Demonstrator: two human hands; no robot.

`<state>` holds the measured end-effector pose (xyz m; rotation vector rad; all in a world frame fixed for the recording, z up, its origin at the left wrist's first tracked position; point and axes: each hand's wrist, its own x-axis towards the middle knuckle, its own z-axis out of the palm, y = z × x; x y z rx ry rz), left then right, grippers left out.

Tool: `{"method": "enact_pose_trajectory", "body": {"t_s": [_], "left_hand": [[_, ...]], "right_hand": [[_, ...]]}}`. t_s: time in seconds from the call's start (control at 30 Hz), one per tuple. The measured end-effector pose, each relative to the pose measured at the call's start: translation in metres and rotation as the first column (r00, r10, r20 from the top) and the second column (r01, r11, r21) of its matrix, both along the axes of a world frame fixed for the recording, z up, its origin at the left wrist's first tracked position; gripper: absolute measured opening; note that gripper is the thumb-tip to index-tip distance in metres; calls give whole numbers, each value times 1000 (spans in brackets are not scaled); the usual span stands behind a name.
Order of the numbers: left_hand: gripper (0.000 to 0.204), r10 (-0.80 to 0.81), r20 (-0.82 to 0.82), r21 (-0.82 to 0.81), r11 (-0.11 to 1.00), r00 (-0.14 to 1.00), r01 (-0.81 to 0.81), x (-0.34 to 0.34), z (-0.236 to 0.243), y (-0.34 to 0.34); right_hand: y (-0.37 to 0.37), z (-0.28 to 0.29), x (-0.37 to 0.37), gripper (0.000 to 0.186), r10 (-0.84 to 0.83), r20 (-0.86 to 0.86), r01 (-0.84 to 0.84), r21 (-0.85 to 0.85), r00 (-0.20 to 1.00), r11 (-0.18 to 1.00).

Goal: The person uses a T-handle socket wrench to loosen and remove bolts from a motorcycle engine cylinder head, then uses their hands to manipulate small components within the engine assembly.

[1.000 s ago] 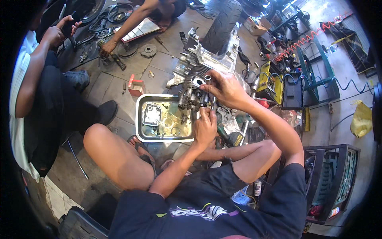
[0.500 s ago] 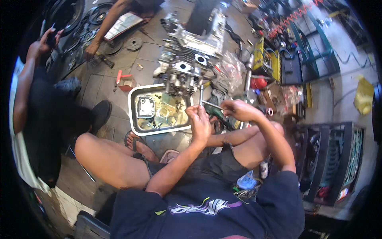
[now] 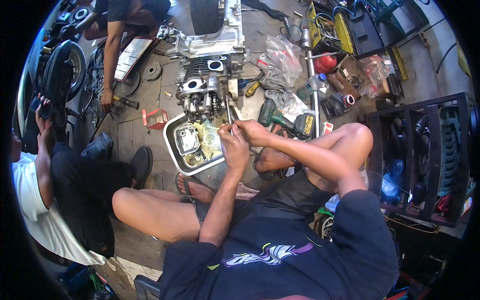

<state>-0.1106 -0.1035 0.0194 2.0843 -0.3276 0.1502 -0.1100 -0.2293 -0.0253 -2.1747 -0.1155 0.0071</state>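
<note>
Close together in front of the engine (image 3: 202,82), both of my hands are closed at the handle end of a metal T-handle wrench (image 3: 229,111). Its shaft runs up along the right side of the cylinder head. My left hand (image 3: 235,147) has its fingers bent round the near end, and my right hand (image 3: 252,133) presses in beside it from the right. My fingers hide most of the crossbar. Under the engine's front lies a white-rimmed tray (image 3: 176,159), which holds a metal cover (image 3: 187,140), small parts and yellowish liquid.
A green cordless drill (image 3: 287,121) lies right of my hands, with a yellow-handled screwdriver (image 3: 254,89) beyond it. A red box (image 3: 156,119) stands left of the tray. A co-worker's hand (image 3: 107,100) reaches down at far left. A black rack (image 3: 425,160) stands at right.
My view has shifted, so the engine and tray appear further left. My right hand has come in from the crossbar's right side to meet my left. The wrench shaft now lies alongside the cylinder head.
</note>
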Motion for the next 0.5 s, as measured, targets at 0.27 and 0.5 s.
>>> {"method": "enact_pose_trajectory", "body": {"t_s": [0.27, 0.5], "left_hand": [[21, -103, 210, 215, 975, 972, 57, 9, -13, 5], [24, -1, -124, -12, 1000, 992, 0, 20, 20, 6]], "right_hand": [[14, -36, 27, 33, 127, 57, -137, 226, 990, 964], [-2, -11, 2, 20, 3, -78, -5, -20, 997, 1000]]}}
